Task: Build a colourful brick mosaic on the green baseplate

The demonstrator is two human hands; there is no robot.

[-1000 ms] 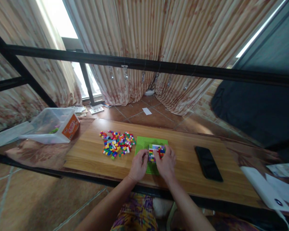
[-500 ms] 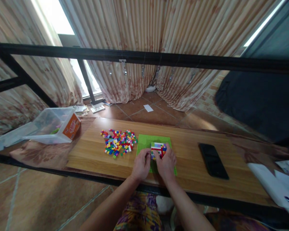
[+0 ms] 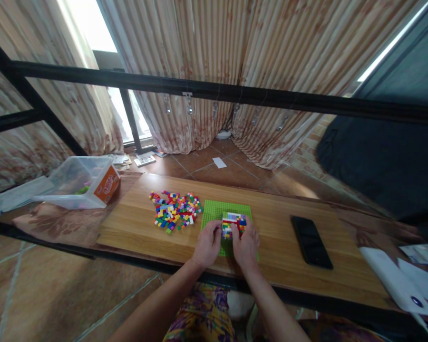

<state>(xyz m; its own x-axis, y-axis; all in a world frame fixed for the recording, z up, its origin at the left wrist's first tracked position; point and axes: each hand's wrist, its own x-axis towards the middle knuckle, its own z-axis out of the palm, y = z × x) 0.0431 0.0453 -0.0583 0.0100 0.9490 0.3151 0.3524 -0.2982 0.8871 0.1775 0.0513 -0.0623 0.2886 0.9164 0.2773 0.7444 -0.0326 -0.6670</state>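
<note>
A small block built of coloured toy bricks [image 3: 229, 221], with white, red, blue and lilac rows on top, sits over the green baseplate [image 3: 210, 207]. My left hand [image 3: 207, 243] is closed at its left edge, fingertips pinched against the side. Wrapped around the right side, my right hand [image 3: 246, 243] has its thumb on the block's near top and its fingers along the far right. The hands cover part of the baseplate and the block's near right corner. Left of the baseplate lies a spread pile of loose bricks [image 3: 174, 211].
The wooden board [image 3: 274, 228] carries a black phone [image 3: 311, 241] on the right. A clear plastic tub [image 3: 74, 180] with an orange label stands at the left. A white device [image 3: 395, 280] and papers lie at the far right. A black rail [image 3: 214, 90] crosses beyond the board.
The view has shifted slightly, so the phone and white device appear a little further left. My right thumb has shifted slightly on the brick block; both hands stay at its sides.
</note>
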